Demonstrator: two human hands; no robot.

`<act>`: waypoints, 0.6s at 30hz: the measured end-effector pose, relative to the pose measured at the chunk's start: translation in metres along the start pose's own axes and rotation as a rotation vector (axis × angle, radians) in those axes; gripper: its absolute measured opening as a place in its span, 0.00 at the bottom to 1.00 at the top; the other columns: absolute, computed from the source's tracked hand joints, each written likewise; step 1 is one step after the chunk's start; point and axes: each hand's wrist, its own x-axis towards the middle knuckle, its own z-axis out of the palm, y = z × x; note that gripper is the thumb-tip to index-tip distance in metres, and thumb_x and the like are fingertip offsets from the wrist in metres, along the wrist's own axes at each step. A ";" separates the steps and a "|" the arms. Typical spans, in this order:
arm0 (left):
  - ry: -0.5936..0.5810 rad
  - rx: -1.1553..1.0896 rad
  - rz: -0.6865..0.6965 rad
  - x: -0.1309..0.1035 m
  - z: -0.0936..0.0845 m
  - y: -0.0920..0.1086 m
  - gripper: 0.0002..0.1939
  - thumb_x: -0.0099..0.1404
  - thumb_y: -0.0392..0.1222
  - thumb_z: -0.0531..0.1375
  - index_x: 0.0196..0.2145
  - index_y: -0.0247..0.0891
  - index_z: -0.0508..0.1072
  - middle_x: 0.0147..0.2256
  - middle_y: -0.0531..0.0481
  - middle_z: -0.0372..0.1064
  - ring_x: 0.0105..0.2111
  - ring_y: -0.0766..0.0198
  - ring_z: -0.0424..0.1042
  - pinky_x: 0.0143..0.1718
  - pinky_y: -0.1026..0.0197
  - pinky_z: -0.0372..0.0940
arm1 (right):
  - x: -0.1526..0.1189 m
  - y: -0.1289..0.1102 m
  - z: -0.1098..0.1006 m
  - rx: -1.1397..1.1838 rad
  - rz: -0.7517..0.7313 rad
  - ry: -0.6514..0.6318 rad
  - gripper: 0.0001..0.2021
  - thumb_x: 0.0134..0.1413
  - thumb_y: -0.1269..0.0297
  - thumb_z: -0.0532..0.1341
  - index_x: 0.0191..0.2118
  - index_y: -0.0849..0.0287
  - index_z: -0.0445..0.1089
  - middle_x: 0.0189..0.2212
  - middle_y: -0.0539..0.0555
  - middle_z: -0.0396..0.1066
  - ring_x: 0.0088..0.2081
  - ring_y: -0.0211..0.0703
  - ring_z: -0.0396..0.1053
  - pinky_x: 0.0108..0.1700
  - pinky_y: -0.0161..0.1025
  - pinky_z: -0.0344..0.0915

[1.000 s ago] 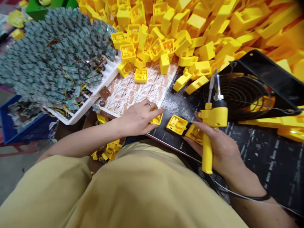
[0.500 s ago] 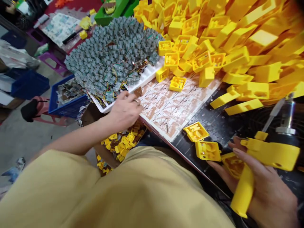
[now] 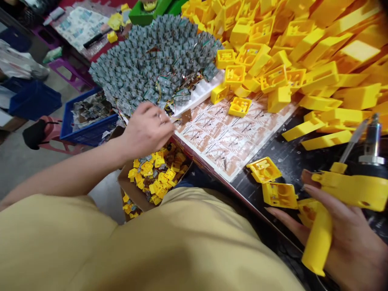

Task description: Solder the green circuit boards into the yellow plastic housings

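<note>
My left hand (image 3: 148, 129) is over the near edge of the white foam tray (image 3: 198, 95), with its fingers bent together and slightly blurred. What they hold, if anything, I cannot make out. Small grey cased parts with thin coloured wires (image 3: 151, 60) cover the tray. At the lower right, my right hand (image 3: 348, 234) holds a yellow pistol-grip tool (image 3: 319, 238) with a metal tip at its front; the handle hides part of the palm. Just left of those fingers, open yellow plastic casings (image 3: 279, 195) lie on the black tabletop (image 3: 291, 161).
A big heap of yellow casings (image 3: 303, 48) fills the back right. One casing (image 3: 239, 106) sits on a patterned sheet (image 3: 218, 137). Below the table edge stands a carton with small yellow pieces (image 3: 157, 178). Beyond it are a blue crate (image 3: 87, 135) and purple stool (image 3: 68, 70).
My left hand has drawn back slightly toward me and left from the tray's edge. My right hand still holds the tool. The whole view has shifted a little.
</note>
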 end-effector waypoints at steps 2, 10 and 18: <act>0.036 -0.031 -0.151 0.024 0.008 0.000 0.15 0.67 0.49 0.57 0.45 0.37 0.73 0.48 0.41 0.71 0.51 0.49 0.66 0.55 0.42 0.56 | 0.008 -0.008 0.001 -0.056 -0.074 0.020 0.33 0.57 0.36 0.54 0.56 0.58 0.59 0.43 0.64 0.73 0.39 0.60 0.74 0.36 0.51 0.72; -0.018 -0.201 -0.116 0.062 0.029 -0.004 0.13 0.69 0.37 0.50 0.41 0.37 0.75 0.56 0.43 0.68 0.63 0.50 0.57 0.63 0.42 0.48 | 0.024 -0.025 0.017 -0.105 -0.147 0.006 0.36 0.56 0.38 0.58 0.60 0.61 0.59 0.32 0.56 0.72 0.28 0.50 0.70 0.35 0.45 0.70; 0.442 -1.003 -0.335 0.047 0.006 -0.015 0.10 0.68 0.44 0.59 0.40 0.34 0.67 0.39 0.50 0.74 0.36 0.69 0.72 0.41 0.60 0.71 | 0.038 -0.026 0.017 -0.065 -0.192 -0.018 0.26 0.60 0.55 0.62 0.60 0.57 0.60 0.35 0.55 0.74 0.32 0.46 0.73 0.38 0.40 0.71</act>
